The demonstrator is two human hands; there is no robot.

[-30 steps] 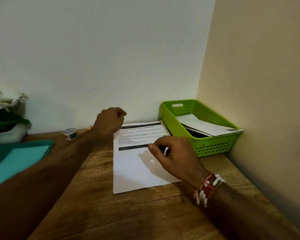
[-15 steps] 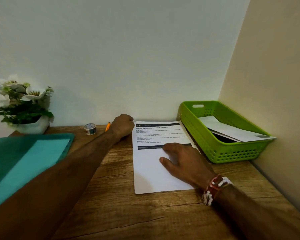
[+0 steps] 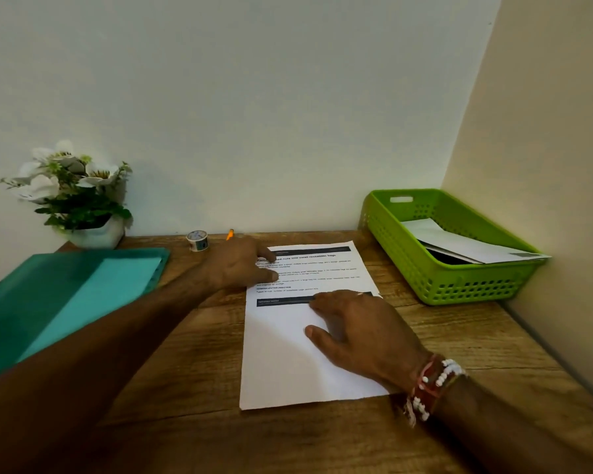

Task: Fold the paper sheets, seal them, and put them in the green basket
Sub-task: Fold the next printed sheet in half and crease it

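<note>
A wooden table (image 3: 192, 422) with plain grain fills a corner of the room. A pale grey-white back wall (image 3: 254, 114) runs along its far edge. A cream side wall (image 3: 545, 165) meets its right edge, where a grey strip (image 3: 541, 347), perhaps a gap, runs. The light is soft and even.

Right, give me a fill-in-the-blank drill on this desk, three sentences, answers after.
The basket holding white papers is ___.
The left hand and right hand rest on the printed sheet, not yet ___.
The teal folder lies to the sheet's ___.
Missing: green, folded, left.
</note>
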